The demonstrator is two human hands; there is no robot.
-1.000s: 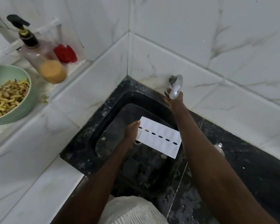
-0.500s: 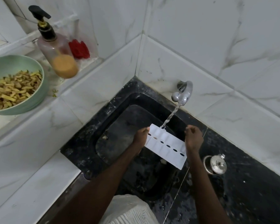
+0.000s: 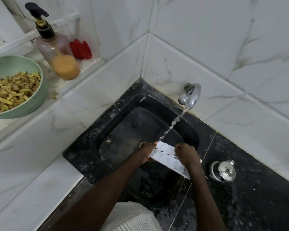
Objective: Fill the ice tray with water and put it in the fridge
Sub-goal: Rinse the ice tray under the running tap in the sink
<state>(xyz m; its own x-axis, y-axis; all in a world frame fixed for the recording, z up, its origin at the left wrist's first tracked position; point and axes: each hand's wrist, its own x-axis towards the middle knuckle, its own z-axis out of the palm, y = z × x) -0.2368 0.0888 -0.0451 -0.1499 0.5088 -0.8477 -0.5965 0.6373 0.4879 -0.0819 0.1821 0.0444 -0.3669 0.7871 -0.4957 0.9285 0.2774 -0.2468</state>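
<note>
white ice tray (image 3: 169,157) hangs over the sink (image 3: 107,130), left hand (image 3: 146,153) and right hand (image 3: 188,155) each gripping a side, so water (image 3: 173,122) from the tap (image 3: 189,95) falls in.

Home kitchen for sure: black sink (image 3: 97,139), wall tap (image 3: 189,95) at 1 o'clock, soap bottle (image 3: 57,52) and food bowl (image 3: 38,100) at 10 o'clock.

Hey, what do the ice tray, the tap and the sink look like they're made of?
The ice tray looks like plastic: white, matte, thin, with a row of small holes in its flat top. The tap is metal, likely chrome-plated: mirror-bright with reflections. The sink seems black speckled stone, perhaps granite or a composite, with a dull surface.
</note>
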